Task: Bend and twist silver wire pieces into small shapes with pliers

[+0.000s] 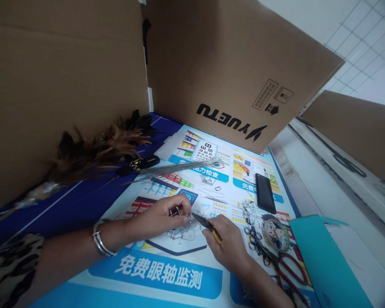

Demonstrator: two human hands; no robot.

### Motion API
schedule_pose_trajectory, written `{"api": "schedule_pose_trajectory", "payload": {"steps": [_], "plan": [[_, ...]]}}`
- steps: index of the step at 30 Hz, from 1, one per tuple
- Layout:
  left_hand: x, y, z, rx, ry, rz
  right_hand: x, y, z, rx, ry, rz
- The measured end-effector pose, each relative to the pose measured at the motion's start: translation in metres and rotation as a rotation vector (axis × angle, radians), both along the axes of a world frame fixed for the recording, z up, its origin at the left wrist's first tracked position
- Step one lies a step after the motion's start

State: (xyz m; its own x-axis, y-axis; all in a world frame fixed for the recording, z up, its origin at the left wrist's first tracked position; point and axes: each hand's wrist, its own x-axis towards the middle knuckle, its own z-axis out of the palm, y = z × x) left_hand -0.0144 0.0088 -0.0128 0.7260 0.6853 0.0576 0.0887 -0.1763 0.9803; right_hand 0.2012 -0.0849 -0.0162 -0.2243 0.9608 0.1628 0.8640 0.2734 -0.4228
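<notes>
My left hand (162, 218) rests on a printed poster (167, 273) and pinches a small bent wire piece (176, 211) between its fingertips. A metal bangle sits on that wrist. My right hand (229, 244) grips needle-nose pliers (205, 223) with yellow handles, their tip pointing left toward the wire at my left fingers. Bent wire shapes (182, 233) lie on the poster between and under both hands.
A bundle of straight wires (179, 169) lies farther back, beside a feather duster (96, 149). A black phone (265, 193), small wire rings (248, 211), a round tin (276, 233), red-handled scissors (288, 267) and a teal folder (324, 261) lie to the right. Cardboard walls (231, 68) enclose the back.
</notes>
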Motion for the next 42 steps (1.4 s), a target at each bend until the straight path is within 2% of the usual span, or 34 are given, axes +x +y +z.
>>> {"api": "schedule_pose_trajectory", "payload": {"steps": [14,22,33,42], "plan": [[0.0017,0.0001,0.0003,0.040,0.056,0.014,0.0004,-0.0002,-0.0011,0.015,-0.009,0.016],[0.0030,-0.0005,-0.0029,0.058,0.069,-0.075,0.0003,-0.0008,-0.0004,0.040,-0.013,0.054],[0.0035,0.0005,-0.0068,0.043,0.071,-0.054,-0.0018,-0.0011,-0.0010,0.040,-0.042,0.025],[0.0034,-0.0010,-0.0001,0.000,0.066,-0.058,-0.0028,-0.0013,0.0001,0.056,-0.054,-0.023]]}}
